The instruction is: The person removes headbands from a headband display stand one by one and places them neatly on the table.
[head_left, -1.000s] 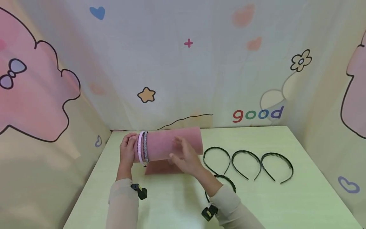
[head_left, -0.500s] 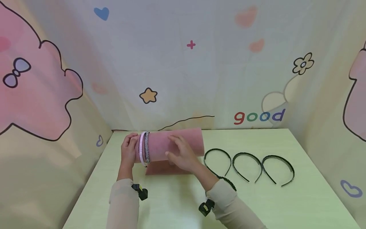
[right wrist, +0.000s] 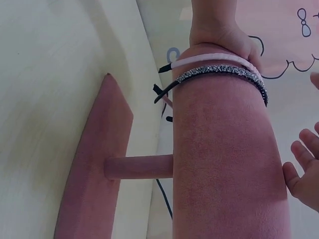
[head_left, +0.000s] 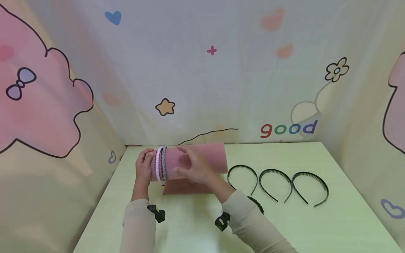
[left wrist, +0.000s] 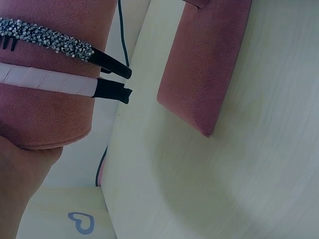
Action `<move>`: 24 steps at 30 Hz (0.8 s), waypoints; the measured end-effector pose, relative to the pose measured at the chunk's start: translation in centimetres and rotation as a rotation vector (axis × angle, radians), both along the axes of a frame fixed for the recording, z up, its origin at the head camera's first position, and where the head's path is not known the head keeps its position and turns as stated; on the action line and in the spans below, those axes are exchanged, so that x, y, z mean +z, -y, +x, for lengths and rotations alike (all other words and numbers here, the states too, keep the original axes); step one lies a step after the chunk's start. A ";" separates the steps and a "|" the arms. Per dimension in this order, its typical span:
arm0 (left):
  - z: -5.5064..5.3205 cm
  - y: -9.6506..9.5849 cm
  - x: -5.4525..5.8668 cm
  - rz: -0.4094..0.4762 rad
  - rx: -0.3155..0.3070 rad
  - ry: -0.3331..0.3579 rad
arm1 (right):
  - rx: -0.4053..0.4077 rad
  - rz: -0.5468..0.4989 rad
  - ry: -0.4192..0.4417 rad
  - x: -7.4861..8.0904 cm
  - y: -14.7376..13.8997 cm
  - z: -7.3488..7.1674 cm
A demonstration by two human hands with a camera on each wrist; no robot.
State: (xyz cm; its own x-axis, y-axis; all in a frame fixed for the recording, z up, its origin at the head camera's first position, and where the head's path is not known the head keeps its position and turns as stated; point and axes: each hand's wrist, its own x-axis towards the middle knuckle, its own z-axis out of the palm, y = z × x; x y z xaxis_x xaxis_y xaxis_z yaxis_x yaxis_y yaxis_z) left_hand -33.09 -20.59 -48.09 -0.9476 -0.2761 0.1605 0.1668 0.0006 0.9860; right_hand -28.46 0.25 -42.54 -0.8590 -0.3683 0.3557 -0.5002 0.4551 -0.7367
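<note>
A pink velvet headband stand (head_left: 210,158) lies crosswise in front of me, its roll held up by a short post (right wrist: 139,168) on a flat base (head_left: 185,188). My left hand (head_left: 143,169) grips the roll's left end. Beside those fingers, a pale pink headband (left wrist: 50,79) and a silver glitter headband (left wrist: 60,44) sit round the roll, their black tips pointing down past it. My right hand (head_left: 197,169) is at the front of the roll's middle, thumb and fingers spread, holding nothing. The right wrist view shows its fingers (right wrist: 301,154) close beside the roll.
Three black toothed headbands stretch in a row right of the stand: one nearest it (head_left: 242,166), a middle one (head_left: 275,170) and an outer one (head_left: 327,191). Another black headband (head_left: 257,203) is partly hidden by my right sleeve. A printed curtain (head_left: 240,88) borders the table (head_left: 341,225).
My right hand has moved left along the roll toward the two fitted headbands, and its sleeve now covers more of the nearest black headband. The left hand keeps its grip on the end.
</note>
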 end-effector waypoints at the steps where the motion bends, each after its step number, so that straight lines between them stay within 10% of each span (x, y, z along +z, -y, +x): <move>1: 0.0 0.0 0.0 0.001 -0.001 -0.001 | 0.008 0.011 0.002 0.1 0.1 -0.2; 24: -0.1 0.2 -0.1 0.018 -0.016 -0.017 | 0.031 0.373 -0.091 1.3 2.4 -4.1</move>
State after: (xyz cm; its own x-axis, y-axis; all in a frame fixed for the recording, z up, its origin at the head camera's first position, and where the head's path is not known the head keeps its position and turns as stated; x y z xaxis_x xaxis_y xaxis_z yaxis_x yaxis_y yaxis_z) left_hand -33.20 -20.76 -48.15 -0.9491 -0.2644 0.1714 0.1831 -0.0201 0.9829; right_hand -32.59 -2.13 -41.24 -0.8166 -0.5121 0.2662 -0.5734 0.6673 -0.4753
